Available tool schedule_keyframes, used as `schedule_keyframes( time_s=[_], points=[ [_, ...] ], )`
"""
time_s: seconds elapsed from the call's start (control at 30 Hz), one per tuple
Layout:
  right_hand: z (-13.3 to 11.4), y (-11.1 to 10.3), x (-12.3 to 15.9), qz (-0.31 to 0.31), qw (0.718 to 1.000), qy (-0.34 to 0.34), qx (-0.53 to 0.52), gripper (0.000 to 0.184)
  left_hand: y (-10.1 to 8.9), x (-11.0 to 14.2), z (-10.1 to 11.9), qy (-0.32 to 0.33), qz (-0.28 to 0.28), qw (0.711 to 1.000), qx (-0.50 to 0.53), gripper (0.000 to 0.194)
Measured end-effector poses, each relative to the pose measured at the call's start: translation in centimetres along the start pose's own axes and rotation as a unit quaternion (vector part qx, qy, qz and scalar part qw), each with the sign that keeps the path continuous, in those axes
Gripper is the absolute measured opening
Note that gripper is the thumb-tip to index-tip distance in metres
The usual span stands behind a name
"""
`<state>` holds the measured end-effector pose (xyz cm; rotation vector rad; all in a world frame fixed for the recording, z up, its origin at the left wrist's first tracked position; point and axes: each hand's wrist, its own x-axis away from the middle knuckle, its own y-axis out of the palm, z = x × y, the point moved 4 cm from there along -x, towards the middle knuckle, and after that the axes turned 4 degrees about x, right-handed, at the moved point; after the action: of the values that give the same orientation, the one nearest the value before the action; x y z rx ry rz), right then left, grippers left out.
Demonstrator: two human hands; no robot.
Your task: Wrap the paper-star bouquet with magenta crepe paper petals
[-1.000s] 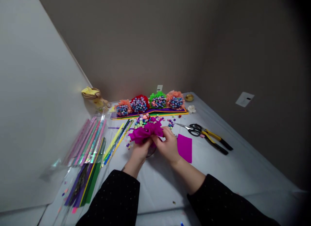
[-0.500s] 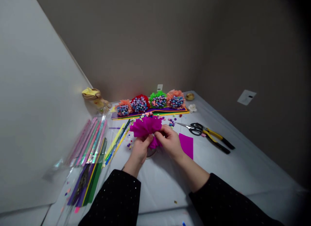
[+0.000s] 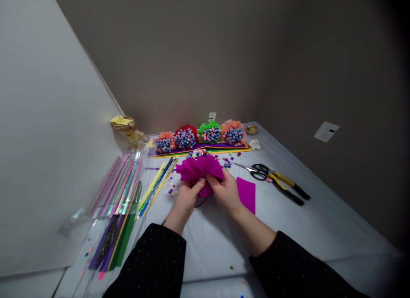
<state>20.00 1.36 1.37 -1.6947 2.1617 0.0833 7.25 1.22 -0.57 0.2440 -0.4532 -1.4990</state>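
Both of my hands grip a ruffled magenta crepe-paper flower above the white table. My left hand pinches its gathered base from the left, fingers closed. From the right, my right hand closes its fingers on the same base. The ruffled top fans away from me and hides the small beads behind it. A flat magenta paper piece lies just right of my right hand.
Several finished paper flowers with bead centres stand in a row on coloured sheets at the back. Black scissors and yellow-handled pliers lie to the right. Shiny paper strips fan out at left. A wall closes the left side.
The flower has been raised and turned, so its ruffles now fan wider and cover the loose beads. My right hand has shifted from the flower's top down to its base.
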Motion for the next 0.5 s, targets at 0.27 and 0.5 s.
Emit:
schedule_keyframes(
  time_s=[0.27,0.5],
  points=[
    [-0.39,-0.02,-0.26,-0.003,0.988,0.076,-0.133,0.013,0.26,0.26,0.39,-0.012,-0.009,1.000,0.022,0.042],
    [0.01,-0.22,-0.29,0.002,0.987,0.079,-0.136,0.012,-0.02,0.17,0.26,-0.021,-0.028,0.999,-0.015,0.040]
  ],
)
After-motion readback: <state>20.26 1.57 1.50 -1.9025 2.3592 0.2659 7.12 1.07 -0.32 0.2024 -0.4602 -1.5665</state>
